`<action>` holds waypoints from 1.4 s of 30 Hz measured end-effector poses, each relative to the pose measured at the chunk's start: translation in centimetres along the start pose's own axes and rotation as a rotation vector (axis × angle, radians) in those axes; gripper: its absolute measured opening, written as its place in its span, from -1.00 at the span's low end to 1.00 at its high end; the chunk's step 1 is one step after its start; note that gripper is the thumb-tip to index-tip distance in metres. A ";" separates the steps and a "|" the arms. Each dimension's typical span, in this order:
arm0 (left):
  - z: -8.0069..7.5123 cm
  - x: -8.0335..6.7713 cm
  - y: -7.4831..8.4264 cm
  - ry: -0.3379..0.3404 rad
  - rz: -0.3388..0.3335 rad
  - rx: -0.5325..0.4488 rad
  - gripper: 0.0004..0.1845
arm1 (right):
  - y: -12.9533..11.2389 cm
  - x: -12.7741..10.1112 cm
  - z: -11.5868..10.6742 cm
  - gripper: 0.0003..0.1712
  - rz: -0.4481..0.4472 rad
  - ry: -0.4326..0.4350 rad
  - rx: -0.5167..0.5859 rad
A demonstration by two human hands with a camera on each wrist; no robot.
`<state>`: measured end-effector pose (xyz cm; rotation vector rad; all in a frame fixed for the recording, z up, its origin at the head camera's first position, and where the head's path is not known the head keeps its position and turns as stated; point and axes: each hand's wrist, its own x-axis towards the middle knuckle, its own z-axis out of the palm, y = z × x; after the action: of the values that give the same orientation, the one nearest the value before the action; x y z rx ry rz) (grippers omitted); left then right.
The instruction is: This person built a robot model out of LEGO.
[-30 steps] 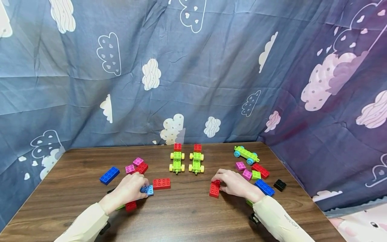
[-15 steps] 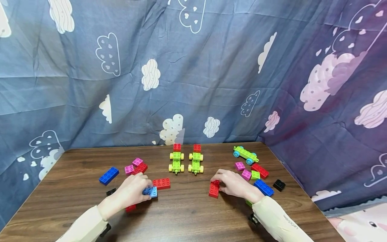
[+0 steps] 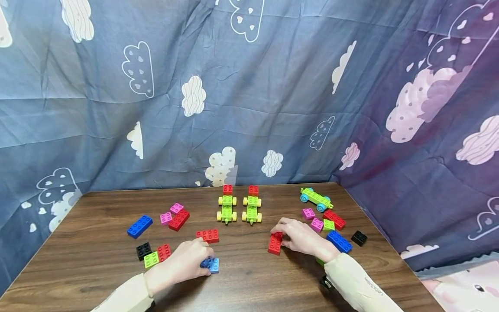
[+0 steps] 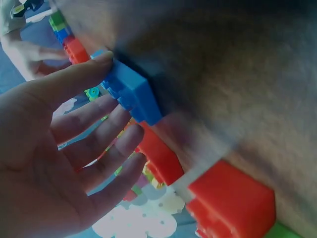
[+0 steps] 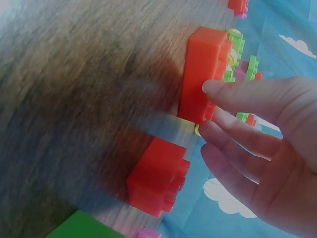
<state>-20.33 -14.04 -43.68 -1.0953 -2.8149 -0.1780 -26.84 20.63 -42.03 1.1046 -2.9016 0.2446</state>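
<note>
My left hand (image 3: pixel 183 262) pinches a light blue studded toy brick (image 3: pixel 214 265) low over the table, left of centre. In the left wrist view, the thumb lies along one side of this blue brick (image 4: pixel 136 89), with the fingertips at its studs. My right hand (image 3: pixel 298 236) grips a long red toy brick (image 3: pixel 274 246) right of centre. The right wrist view shows the thumb on the side of that red brick (image 5: pixel 198 69) and the fingers behind it. Just beyond my left hand lies another long red brick (image 3: pixel 209 235).
Two lime cars (image 3: pixel 227 212) with yellow wheels and red bricks stand at the back middle. A lime car base (image 3: pixel 316 198) with blue wheels is back right. Loose bricks lie both sides, including blue (image 3: pixel 139 226), black (image 3: pixel 144 250), lime (image 3: pixel 151 259) and blue (image 3: pixel 339 241).
My left hand has moved right and toward the near edge with the light blue brick, uncovering black, lime and red bricks. My right hand stays on its red brick.
</note>
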 end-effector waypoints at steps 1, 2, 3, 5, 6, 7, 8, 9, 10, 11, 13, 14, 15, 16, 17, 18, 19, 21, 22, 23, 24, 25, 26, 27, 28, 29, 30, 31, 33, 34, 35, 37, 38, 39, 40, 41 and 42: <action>0.1 0.0 0.1 0.002 -0.001 0.002 -0.70 | 0.0 0.0 0.0 -0.60 0.000 0.001 -0.002; 0.3 0.1 0.2 0.004 0.000 0.005 -0.70 | 0.0 0.0 0.1 -0.61 0.001 0.003 -0.001; 0.4 0.1 0.2 0.008 -0.001 0.008 -0.69 | 0.0 0.0 0.1 -0.61 0.002 0.003 0.001; 0.6 0.1 0.3 0.015 -0.001 0.011 -0.69 | 0.0 0.0 0.2 -0.62 0.004 0.007 0.008; 0.6 0.1 0.3 0.017 -0.002 0.009 -0.68 | 0.1 0.0 0.2 -0.62 0.008 0.009 0.011; 0.6 0.1 0.3 0.016 -0.001 0.006 -0.68 | 0.1 0.0 0.2 -0.62 0.012 0.010 0.014; 0.6 0.1 0.3 0.015 0.000 0.006 -0.67 | 0.1 0.0 0.2 -0.63 0.016 0.012 0.014; 0.6 0.1 0.3 0.012 0.000 0.004 -0.67 | 0.1 0.0 0.3 -0.63 0.020 0.013 0.011; 0.5 0.0 0.2 0.010 -0.001 0.000 -0.66 | 0.2 -0.1 0.3 -0.63 0.023 0.017 0.005; 0.5 -0.1 0.1 0.009 -0.003 0.000 -0.65 | 0.2 -0.1 0.3 -0.63 0.024 0.018 0.000; 0.4 -0.4 0.0 0.000 -0.016 -0.011 -0.64 | 0.2 -0.1 0.4 -0.62 0.017 0.027 -0.013; 0.3 -0.6 -0.1 -0.006 -0.026 -0.017 -0.64 | 0.2 -0.2 0.4 -0.61 0.008 0.035 -0.022; 0.2 -0.7 -0.2 -0.010 -0.034 -0.025 -0.65 | 0.1 -0.2 0.4 -0.61 -0.001 0.041 -0.025; 0.1 -0.8 -0.3 -0.013 -0.039 -0.031 -0.66 | 0.1 -0.2 0.4 -0.60 -0.012 0.045 -0.029; 0.1 -0.9 -0.4 -0.015 -0.044 -0.036 -0.68 | 0.1 -0.3 0.4 -0.59 -0.023 0.047 -0.030; 0.1 -1.0 -0.4 -0.019 -0.046 -0.043 -0.69 | 0.0 -0.3 0.4 -0.59 -0.037 0.049 -0.033; 0.1 -1.0 -0.5 -0.018 -0.044 -0.047 -0.71 | 0.0 -0.2 0.4 -0.58 -0.045 0.044 -0.032; 0.1 -1.0 -0.4 -0.009 -0.033 -0.045 -0.73 | -0.2 -0.2 0.4 -0.59 -0.055 0.027 -0.023; 0.1 -1.0 -0.3 -0.005 -0.025 -0.045 -0.73 | -0.3 -0.2 0.4 -0.59 -0.057 0.018 -0.021; 0.1 -0.9 -0.2 -0.001 -0.018 -0.044 -0.74 | -0.3 -0.2 0.4 -0.60 -0.054 0.008 -0.013; 0.2 -0.9 0.0 0.005 -0.009 -0.044 -0.74 | -0.4 -0.2 0.4 -0.61 -0.049 0.000 -0.009; 0.2 -0.7 0.1 0.014 0.000 -0.038 -0.74 | -0.5 -0.2 0.4 -0.62 -0.040 -0.005 -0.003; 0.3 -0.6 0.3 0.022 0.008 -0.034 -0.74 | -0.5 -0.2 0.4 -0.63 -0.034 -0.007 0.001; 0.4 -0.4 0.5 0.030 0.017 -0.030 -0.74 | -0.5 -0.3 0.5 -0.64 -0.026 -0.007 0.003; 0.5 -0.2 0.7 0.043 0.024 -0.023 -0.74 | -0.5 -0.3 0.5 -0.65 -0.022 -0.002 0.003; 0.6 0.1 1.0 0.055 0.030 -0.015 -0.74 | -0.5 -0.3 0.5 -0.65 -0.017 0.001 0.004; 0.9 0.4 1.2 0.071 0.037 -0.009 -0.74 | -0.5 -0.4 0.6 -0.66 -0.020 0.006 0.003; 1.1 0.7 1.5 0.088 0.040 0.001 -0.74 | -0.5 -0.4 0.6 -0.65 -0.022 0.012 0.004; 1.5 1.3 2.1 0.118 0.049 0.015 -0.74 | -0.5 -0.3 0.7 -0.64 -0.030 0.015 0.008; 1.7 1.5 2.3 0.135 0.055 0.025 -0.75 | -0.6 -0.2 0.8 -0.64 -0.034 0.014 0.010; 1.8 1.8 2.6 0.150 0.063 0.031 -0.75 | -0.7 -0.2 0.8 -0.63 -0.038 0.012 0.015; 1.9 2.2 3.0 0.167 0.073 0.039 -0.75 | -1.0 0.0 0.9 -0.62 -0.046 0.005 0.023; 1.9 2.3 3.2 0.167 0.075 0.036 -0.75 | -1.2 0.1 0.9 -0.61 -0.051 -0.003 0.028; 1.9 2.4 3.2 0.166 0.075 0.035 -0.75 | -1.3 0.1 0.9 -0.61 -0.058 -0.009 0.034; 1.9 2.4 3.3 0.165 0.074 0.034 -0.74 | -1.5 0.1 0.9 -0.61 -0.063 -0.015 0.040; 1.9 2.4 3.2 0.161 0.068 0.031 -0.72 | -1.7 0.1 0.9 -0.61 -0.071 -0.019 0.048; 1.8 2.4 3.2 0.158 0.061 0.028 -0.71 | -1.8 0.1 0.9 -0.61 -0.078 -0.025 0.053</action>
<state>-20.03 -9.82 -44.92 -1.1076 -2.6342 -0.2092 -25.72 19.09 -42.65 1.2343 -2.8818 0.3099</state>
